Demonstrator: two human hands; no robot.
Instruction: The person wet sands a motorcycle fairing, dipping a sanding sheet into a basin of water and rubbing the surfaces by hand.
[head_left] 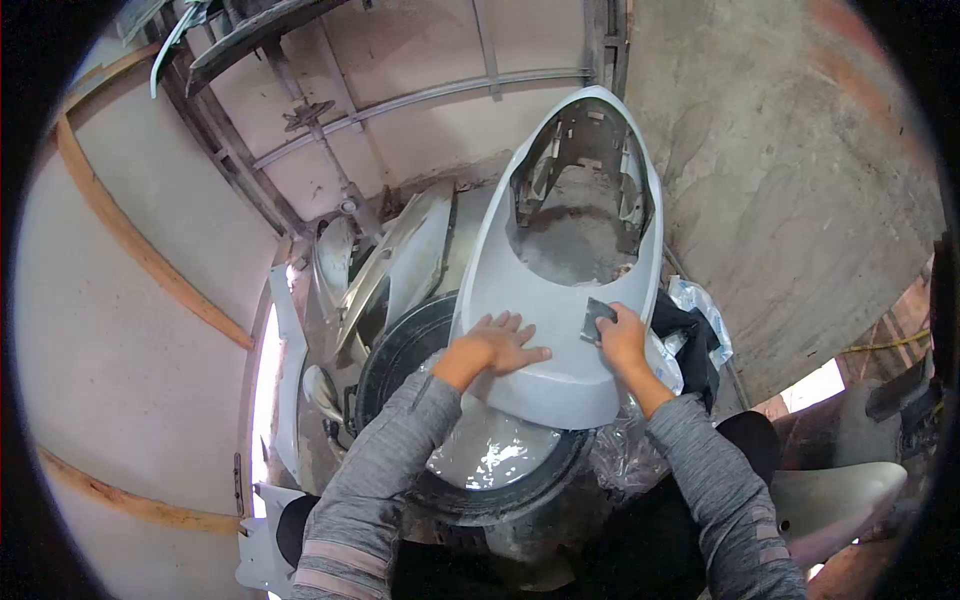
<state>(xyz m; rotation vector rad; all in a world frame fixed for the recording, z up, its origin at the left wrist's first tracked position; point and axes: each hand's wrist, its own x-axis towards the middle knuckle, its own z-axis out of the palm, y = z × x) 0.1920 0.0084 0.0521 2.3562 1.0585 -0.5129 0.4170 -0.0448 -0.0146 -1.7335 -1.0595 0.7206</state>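
Pinching a dark pad (pixel 593 322) between thumb and fingers, the right hand (pixel 624 340) presses it on the pale grey panel (pixel 555 375), just below the large opening. The left hand (pixel 497 345) lies spread flat on the panel, holding nothing. The panel lies over the right side of the black tub (pixel 378 378), above cloudy water (pixel 495 450). Loose curved panels (pixel 420 245) lie beyond the tub, to its left. The grey face looks fairly even; which parts are rubbed and which remain, I cannot tell.
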